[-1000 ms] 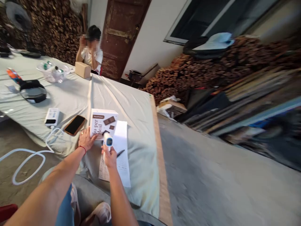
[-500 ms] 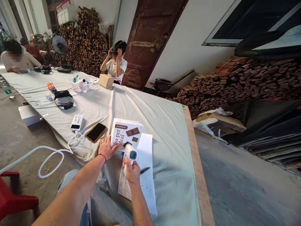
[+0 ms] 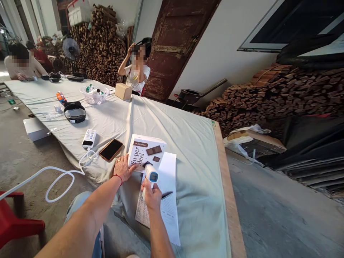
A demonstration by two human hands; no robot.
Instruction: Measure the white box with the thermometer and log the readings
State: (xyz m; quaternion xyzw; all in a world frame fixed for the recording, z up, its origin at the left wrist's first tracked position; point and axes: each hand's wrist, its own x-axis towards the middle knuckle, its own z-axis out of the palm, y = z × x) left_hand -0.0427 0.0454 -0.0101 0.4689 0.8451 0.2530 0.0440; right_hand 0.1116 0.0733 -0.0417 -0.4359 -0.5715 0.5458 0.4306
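A white "Su-per Meal" box point(image 3: 158, 142) stands on the table, tilted back a little, its printed front towards me. My left hand point(image 3: 123, 168) grips its lower left edge, thumb across the front and fingers along the side. In my right hand point(image 3: 152, 195) is a white infrared thermometer point(image 3: 150, 170), held by its handle. Its nose points at the lower front of the box, and its blue-rimmed screen faces me. Whether the nose touches the box I cannot tell. Under my right hand lie paper sheets point(image 3: 170, 172) with a black pen point(image 3: 167, 195).
Left of the box lie a phone point(image 3: 111, 150) and a white power bank point(image 3: 89, 138) with a cable. Farther off are a black headset point(image 3: 74, 112), a clear bowl point(image 3: 94, 97) and a cardboard box point(image 3: 123, 91). Two people sit at the cloth-covered table point(image 3: 188, 132); another is behind.
The view has shifted slightly. Both hands keep their hold on the box and the infrared thermometer. The person across the table still has raised hands at their head.
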